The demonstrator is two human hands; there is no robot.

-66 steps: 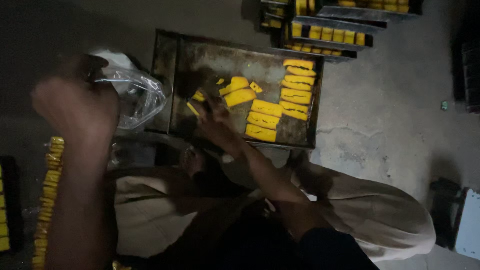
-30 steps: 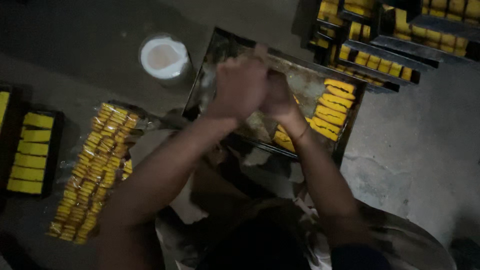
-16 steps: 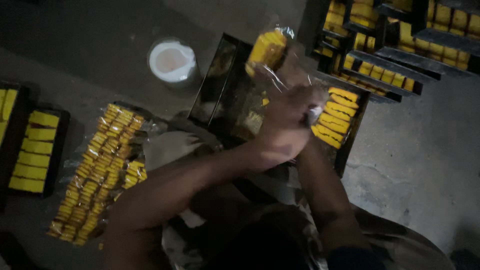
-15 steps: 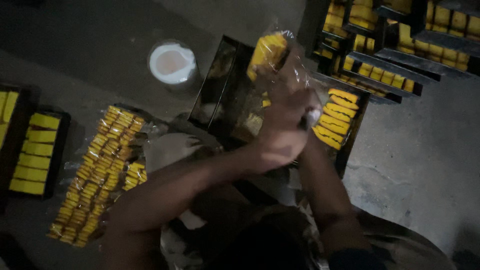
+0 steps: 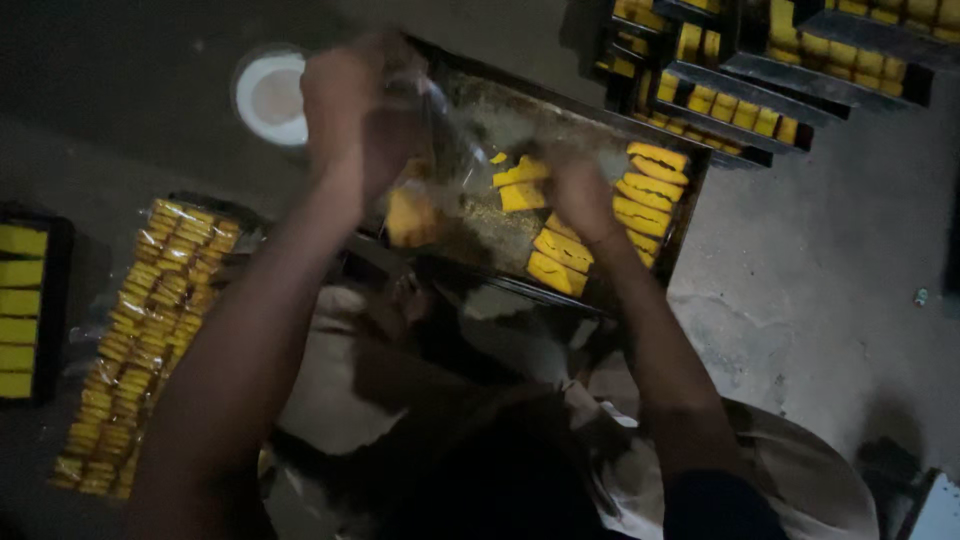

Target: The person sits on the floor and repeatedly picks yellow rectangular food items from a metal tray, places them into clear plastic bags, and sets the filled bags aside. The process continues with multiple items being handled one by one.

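Observation:
My left hand is raised over the dark metal tray and grips the top of a clear plastic bag. A yellow cake slice hangs inside the bag's lower part. My right hand is lower, over the tray, on the bag's other side among loose yellow slices. A stacked row of yellow slices lies along the tray's right end. The picture is blurred and dim, so the right hand's exact hold is unclear.
A long pile of bagged yellow slices lies on the floor at left, next to a dark tray of slices. A round white lid or bowl sits beyond. Stacked trays of slices stand at top right. My knees fill the bottom.
Both hands were joined high over the tray, holding up a filled bag. Now they have come apart: the left holds the bag open-side up, the right has dropped toward the tray's slices.

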